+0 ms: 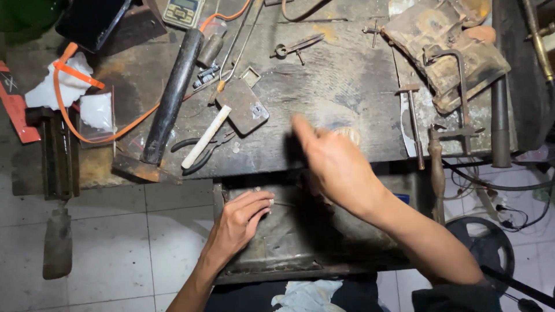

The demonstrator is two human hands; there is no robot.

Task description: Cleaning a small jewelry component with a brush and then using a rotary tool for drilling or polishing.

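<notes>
Nearest, a pale crumpled cloth (306,294) is seen on the lap at the lower edge. Just above it, the left hand (240,219) is laid on the rim of a dark metal drawer tray (277,254) under the bench, its fingers curled together and a thin wire (283,203) apparently pinched at the fingertips, though the grip is hard to make out. The right hand (332,162) is raised over the front edge of the workbench (341,86), forearm stretched up from the lower right, index finger extended and the rest loosely bent; it is blurred, and a pale round object (348,135) is partly hidden behind it, so whether anything is held cannot be told. Further back, pliers (199,151) with a white handle, a grey flat stone block (244,106) and a long dark bar (172,98) are laid on the bench. At the left, clear plastic bags (95,112) and white paper (63,86) are looped by an orange cord (72,72). At the far edge, a small digital scale (183,11) is placed
</notes>
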